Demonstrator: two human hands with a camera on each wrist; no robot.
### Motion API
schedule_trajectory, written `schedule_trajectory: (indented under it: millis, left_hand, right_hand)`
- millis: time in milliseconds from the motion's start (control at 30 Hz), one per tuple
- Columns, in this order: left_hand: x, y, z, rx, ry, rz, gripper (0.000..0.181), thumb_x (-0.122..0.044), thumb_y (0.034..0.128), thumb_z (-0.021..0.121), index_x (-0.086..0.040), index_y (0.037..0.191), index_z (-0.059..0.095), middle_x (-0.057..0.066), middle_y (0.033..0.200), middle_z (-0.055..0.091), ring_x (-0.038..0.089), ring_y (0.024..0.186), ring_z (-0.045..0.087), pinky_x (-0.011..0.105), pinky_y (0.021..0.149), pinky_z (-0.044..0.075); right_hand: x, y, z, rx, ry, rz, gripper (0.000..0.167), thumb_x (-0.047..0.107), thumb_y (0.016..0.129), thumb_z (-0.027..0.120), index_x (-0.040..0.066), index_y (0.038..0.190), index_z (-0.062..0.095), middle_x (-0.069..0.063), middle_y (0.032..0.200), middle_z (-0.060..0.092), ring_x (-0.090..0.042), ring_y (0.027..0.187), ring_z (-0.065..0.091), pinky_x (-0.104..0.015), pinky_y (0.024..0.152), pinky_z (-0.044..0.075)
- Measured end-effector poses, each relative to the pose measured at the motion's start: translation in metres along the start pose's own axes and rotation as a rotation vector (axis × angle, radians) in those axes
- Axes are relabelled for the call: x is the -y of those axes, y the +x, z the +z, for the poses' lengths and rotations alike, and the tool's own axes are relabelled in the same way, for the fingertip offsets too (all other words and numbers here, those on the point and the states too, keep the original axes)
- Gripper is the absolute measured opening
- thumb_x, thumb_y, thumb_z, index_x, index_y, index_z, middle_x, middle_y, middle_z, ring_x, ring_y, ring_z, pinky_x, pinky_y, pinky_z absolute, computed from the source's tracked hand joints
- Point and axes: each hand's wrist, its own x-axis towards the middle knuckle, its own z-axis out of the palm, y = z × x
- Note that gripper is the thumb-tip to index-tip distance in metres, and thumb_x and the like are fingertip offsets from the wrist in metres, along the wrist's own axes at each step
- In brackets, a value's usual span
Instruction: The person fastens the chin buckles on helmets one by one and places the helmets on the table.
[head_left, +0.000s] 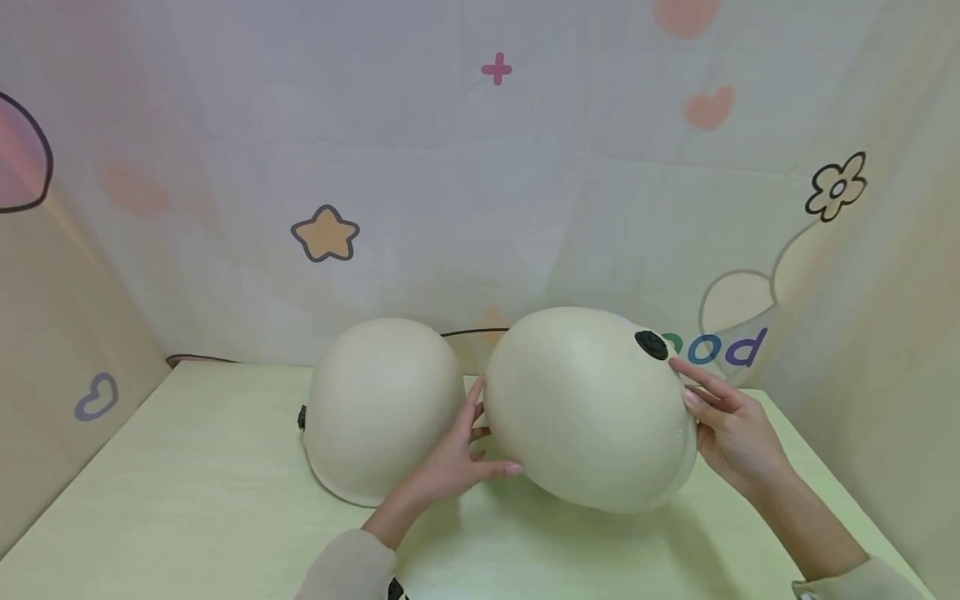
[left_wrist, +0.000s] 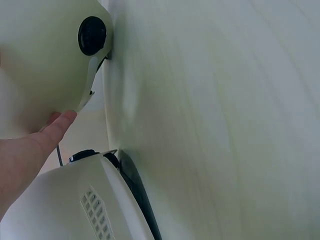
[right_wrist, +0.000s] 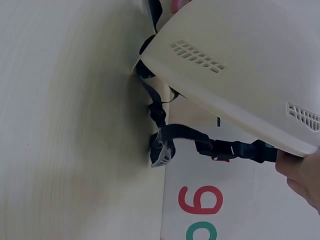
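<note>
On the left of the pale table (head_left: 187, 467), the left helmet (head_left: 382, 400) sits dome up, near the left hand (head_left: 450, 467). From a pale left sleeve (head_left: 348, 567), the left forearm reaches up and rightward. The hand stands between the two shells, thumb apart from the fingers, clamped on nothing; its fingers rest against the near end of the right helmet (head_left: 585, 408), and the thumb points across that helmet's lower left edge.

The right helmet lies tilted between both hands, its right side raised. Its dark straps (right_wrist: 157, 115) hang beneath, down to the tabletop. Farther right, the right forearm slants up and leftward to the right hand (head_left: 742, 442), which grips the right helmet's rim between thumb and fingers.

Counted left to right: two cream helmets and two hands; the head view shows one black fitting (head_left: 302, 417) on the left helmet and one black knob (head_left: 652, 345) on the right. The right wrist view shows two vent panels (right_wrist: 197, 56) on the right helmet. Behind, the backdrop bears one orange star (head_left: 326, 234) and one outlined flower (head_left: 837, 187).
</note>
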Motion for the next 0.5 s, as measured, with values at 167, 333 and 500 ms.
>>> schedule_trajectory:
  millis: [167, 333, 500]
  left_hand:
    - [-0.002, 0.002, 0.003, -0.004, 0.031, -0.012, 0.103, -0.027, 0.0780, 0.073, -0.036, 0.145, -0.005, 0.012, 0.149, 0.012, 0.035, 0.124, 0.036, 0.053, 0.095, 0.035]
    - [-0.002, 0.004, 0.006, 0.000, 0.052, -0.018, 0.102, -0.028, 0.0795, 0.072, -0.031, 0.146, -0.005, 0.011, 0.149, 0.012, 0.033, 0.124, 0.037, 0.051, 0.095, 0.036]
    - [-0.001, 0.004, 0.010, 0.005, 0.051, -0.026, 0.100, -0.027, 0.0802, 0.071, -0.033, 0.146, -0.003, 0.009, 0.150, 0.010, 0.035, 0.124, 0.038, 0.049, 0.094, 0.038]
  right_hand:
    - [0.000, 0.001, -0.006, 0.018, -0.038, 0.014, 0.041, 0.002, 0.093, 0.048, 0.015, 0.132, 0.050, 0.003, 0.122, 0.045, -0.009, 0.104, 0.054, -0.024, 0.084, 0.047]
    - [-0.001, -0.001, -0.010, 0.046, -0.029, 0.013, 0.042, 0.002, 0.094, 0.047, 0.015, 0.133, 0.049, 0.001, 0.118, 0.050, -0.011, 0.102, 0.055, -0.026, 0.083, 0.048]
    - [-0.003, -0.003, -0.014, 0.094, -0.005, 0.004, 0.039, 0.001, 0.094, 0.047, 0.012, 0.131, 0.050, -0.003, 0.111, 0.056, -0.014, 0.096, 0.058, -0.027, 0.080, 0.050]
